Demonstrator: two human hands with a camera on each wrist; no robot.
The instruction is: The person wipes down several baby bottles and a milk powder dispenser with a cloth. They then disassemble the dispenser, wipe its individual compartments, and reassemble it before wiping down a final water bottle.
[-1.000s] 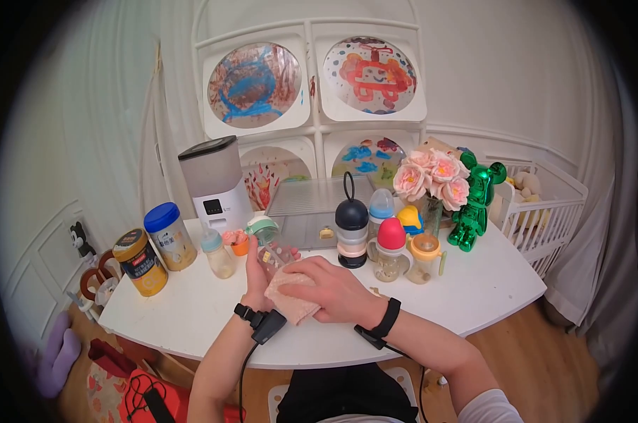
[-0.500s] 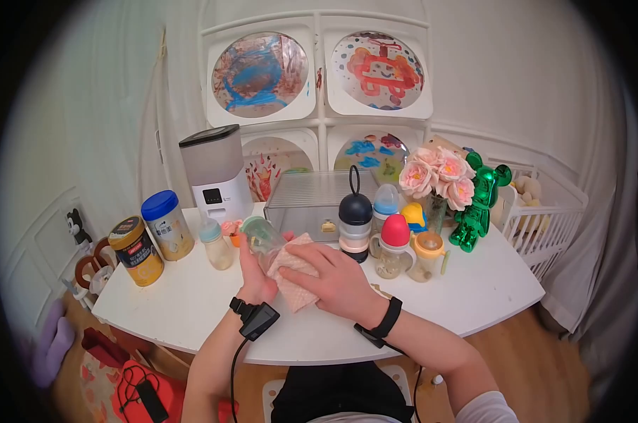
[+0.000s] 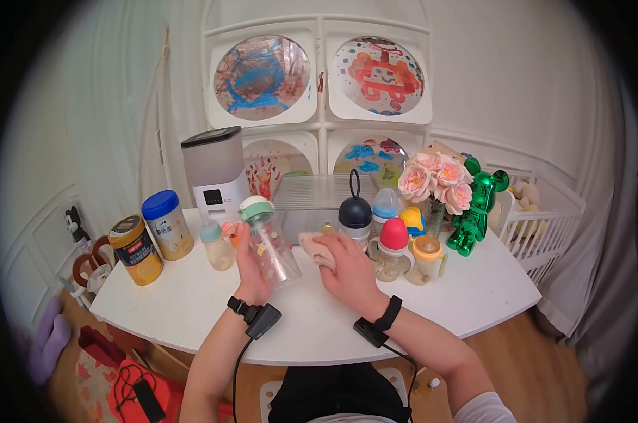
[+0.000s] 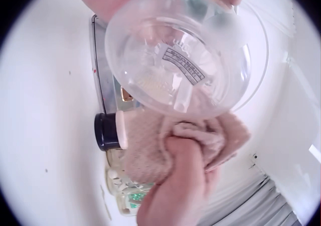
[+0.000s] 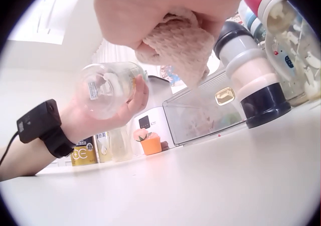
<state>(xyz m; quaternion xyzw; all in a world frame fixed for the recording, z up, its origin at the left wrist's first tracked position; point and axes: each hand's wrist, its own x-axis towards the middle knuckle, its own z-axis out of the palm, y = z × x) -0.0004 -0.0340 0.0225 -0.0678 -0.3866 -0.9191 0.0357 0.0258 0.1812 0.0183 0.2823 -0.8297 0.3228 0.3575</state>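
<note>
In the head view a clear bottle (image 3: pixel 279 259) with a green and white lid (image 3: pixel 255 206) leans in my left hand (image 3: pixel 250 273), whose fingers wrap its side. Its round base (image 4: pixel 175 60), with a small printed label, faces the left wrist camera. Just to the right, my right hand (image 3: pixel 351 273) grips a crumpled pink textured cloth (image 3: pixel 317 249). The right wrist view shows the cloth (image 5: pixel 180 48) bunched under the fingers, apart from the bottle (image 5: pixel 108 88). Both hands are raised over the white table.
Right of the hands stand a dark stacked container (image 3: pixel 355 217), a pink-capped bottle (image 3: pixel 391 257), an orange-topped bottle (image 3: pixel 426 259) and a flower vase (image 3: pixel 437 211). Left are two tins (image 3: pixel 169 229) (image 3: pixel 135 254) and a small bottle (image 3: pixel 218 247). Behind sits a clear-lidded box (image 3: pixel 305 194).
The cloth, earlier held against the bottle, has come away to the right with my right hand. The bottle now stands more upright in my left hand, its lower part uncovered.
</note>
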